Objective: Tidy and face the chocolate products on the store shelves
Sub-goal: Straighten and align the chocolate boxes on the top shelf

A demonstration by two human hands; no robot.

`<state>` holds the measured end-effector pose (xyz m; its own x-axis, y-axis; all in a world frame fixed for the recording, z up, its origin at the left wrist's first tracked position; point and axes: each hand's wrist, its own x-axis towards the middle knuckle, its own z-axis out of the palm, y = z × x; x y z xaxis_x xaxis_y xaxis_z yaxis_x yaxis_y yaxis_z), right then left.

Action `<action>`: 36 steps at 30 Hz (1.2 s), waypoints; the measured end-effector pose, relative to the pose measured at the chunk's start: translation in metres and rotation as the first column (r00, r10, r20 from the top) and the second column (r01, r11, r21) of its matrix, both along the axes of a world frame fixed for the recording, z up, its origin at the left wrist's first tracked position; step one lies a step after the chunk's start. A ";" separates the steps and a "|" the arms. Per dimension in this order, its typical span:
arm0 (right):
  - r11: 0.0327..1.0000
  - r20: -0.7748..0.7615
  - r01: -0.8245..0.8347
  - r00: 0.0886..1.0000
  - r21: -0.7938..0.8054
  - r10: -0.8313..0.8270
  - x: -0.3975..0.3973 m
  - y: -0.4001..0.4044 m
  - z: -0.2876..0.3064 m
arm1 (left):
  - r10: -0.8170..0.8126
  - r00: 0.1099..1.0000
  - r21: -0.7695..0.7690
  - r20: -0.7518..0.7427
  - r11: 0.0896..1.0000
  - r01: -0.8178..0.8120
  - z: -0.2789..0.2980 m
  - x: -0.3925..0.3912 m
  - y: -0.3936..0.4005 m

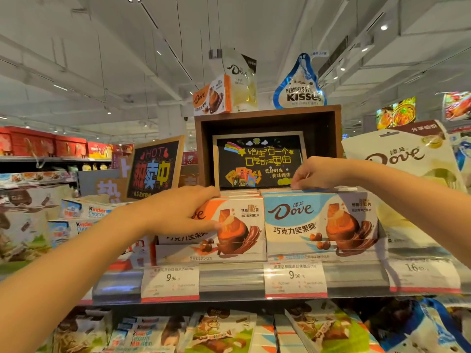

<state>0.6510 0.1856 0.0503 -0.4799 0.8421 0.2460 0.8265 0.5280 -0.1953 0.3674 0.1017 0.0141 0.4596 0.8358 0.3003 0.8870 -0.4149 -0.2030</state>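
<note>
Left hand [178, 210] grips the orange Dove box [229, 225] at its top left corner, fingers curled over the front. Right hand [313, 173] pinches the top rear edge of the blue Dove box [321, 225]. Both boxes stand side by side at the shelf [229, 278] front. Advice: draw both flush to the lip, faces square, aligned above the price tags [295, 278]. Behind: wooden crate [328, 131], chalkboard sign [155, 166]. Ceiling lights overhead.

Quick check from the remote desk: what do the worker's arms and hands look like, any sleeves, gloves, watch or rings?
Both forearms are bare as far as the frame shows, with no sleeve in view. The left hand and right hand wear no gloves. No watch, bracelet or ring shows on either wrist or on the visible fingers.
</note>
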 end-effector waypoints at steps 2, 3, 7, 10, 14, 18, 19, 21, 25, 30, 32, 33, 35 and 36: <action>0.999 0.001 0.016 1.000 -0.030 -0.016 -0.001 0.001 0.001 | -0.021 1.000 -0.007 0.010 1.000 0.021 0.000 -0.002 0.001; 0.998 0.008 0.023 1.000 -0.062 -0.022 -0.002 0.000 0.002 | -0.025 1.000 -0.016 0.014 1.000 0.025 0.000 -0.003 0.001; 0.978 0.030 0.058 0.998 -0.200 -0.054 -0.002 -0.001 0.004 | -0.045 0.997 -0.059 0.056 0.997 0.048 0.001 -0.006 0.001; 0.976 -0.045 0.019 0.999 -0.216 -0.030 0.002 0.002 0.001 | -0.042 0.998 -0.057 0.048 0.997 0.045 0.000 -0.008 0.000; 0.990 -0.151 -0.049 0.988 -0.132 0.028 0.005 0.002 -0.006 | -0.024 1.000 -0.015 0.016 1.000 0.024 -0.002 -0.006 -0.002; 0.999 -0.184 -0.052 0.982 -0.012 0.049 0.004 0.001 -0.011 | -0.015 1.000 -0.004 0.004 1.000 0.015 -0.001 -0.004 -0.004; 0.999 -0.189 -0.038 0.981 0.025 0.042 0.004 0.000 -0.011 | -0.014 1.000 -0.001 -0.001 1.000 0.014 -0.001 -0.004 -0.004; 0.991 -0.189 0.000 0.982 0.134 0.026 0.003 -0.002 -0.012 | -0.011 1.000 0.000 -0.002 1.000 0.011 -0.001 -0.004 -0.004; 0.869 -0.255 0.119 0.967 0.480 0.009 0.007 -0.003 -0.004 | -0.012 1.000 0.006 0.014 1.000 0.012 -0.002 -0.003 -0.004; 0.753 -0.488 0.188 0.851 0.631 0.196 0.008 -0.013 0.016 | -0.025 0.994 -0.046 0.107 0.998 0.031 -0.002 -0.006 -0.003; 0.768 -0.530 0.165 0.810 0.618 0.252 0.002 -0.019 0.020 | -0.047 0.984 -0.092 0.172 0.994 0.063 0.003 -0.010 -0.004; 0.771 -0.534 0.151 0.801 0.618 0.271 -0.001 -0.023 0.023 | -0.053 0.981 -0.102 0.188 0.992 0.073 0.005 -0.012 -0.005; 0.781 -0.551 0.106 0.767 0.615 0.330 -0.010 -0.030 0.027 | -0.037 0.979 -0.083 0.201 0.995 0.055 0.010 -0.018 -0.006; 0.793 -0.574 0.073 0.730 0.605 0.371 -0.014 -0.034 0.029 | -0.017 0.977 -0.065 0.212 0.997 0.032 0.011 -0.021 -0.006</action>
